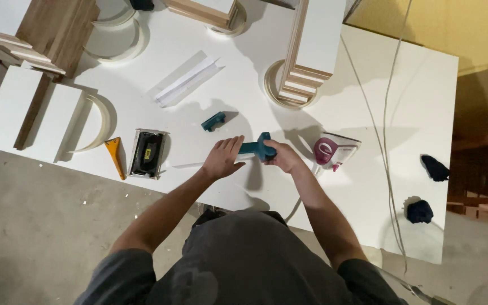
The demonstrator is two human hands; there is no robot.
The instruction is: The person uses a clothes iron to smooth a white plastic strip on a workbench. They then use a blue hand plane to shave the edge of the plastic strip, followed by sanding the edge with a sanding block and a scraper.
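White table (425, 85) fills most of the view, its right edge angled, its near edge running above a grey concrete floor (29, 226) littered with small chips. Yellowish wall or panel (453, 28) past the far right corner. Dark wooden furniture (481, 169) off the right edge, in shadow. Light comes from above and throws hard shadows across the table.

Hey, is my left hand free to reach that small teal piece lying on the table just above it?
Probably yes. The left hand rests on the teal tool that the right hand grips, and only bare white table lies between it and the small teal piece. It would have to let go first.
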